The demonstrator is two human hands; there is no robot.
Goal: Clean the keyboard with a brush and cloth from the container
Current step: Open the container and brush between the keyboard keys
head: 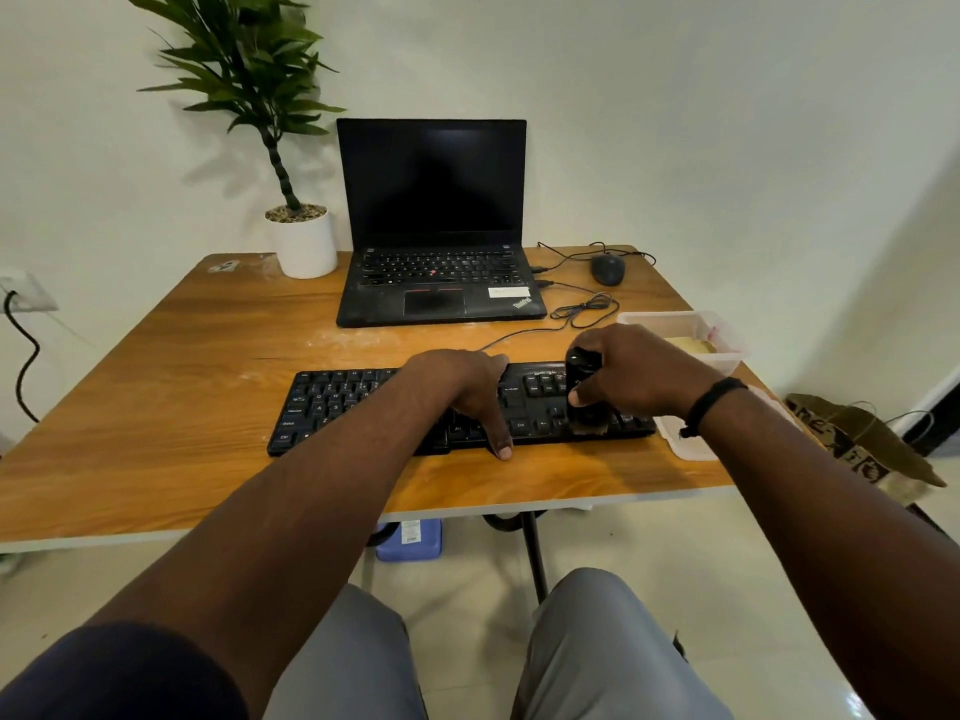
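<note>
Black plastic keyboard (363, 407), lying near the front edge of the wooden surface (182, 356), is being pressed by the flat, spread left hand (462, 392); the right hand (639, 376) fingers are being clamped around a black-handled brush (584, 392) over its right-hand keys.

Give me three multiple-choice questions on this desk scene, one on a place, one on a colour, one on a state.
1. Where is the black-handled brush?
A. on the right end of the black keyboard
B. in the clear plastic container
C. on the laptop

2. What colour is the plant's pot?
A. blue
B. white
C. black

3. How is the black laptop?
A. shut
B. open, screen lit
C. open, screen dark

Answers: 1 A, the right hand holds it bristles-down there. 2 B, it is plain white. 3 C, the lid stands up with a black screen.
</note>
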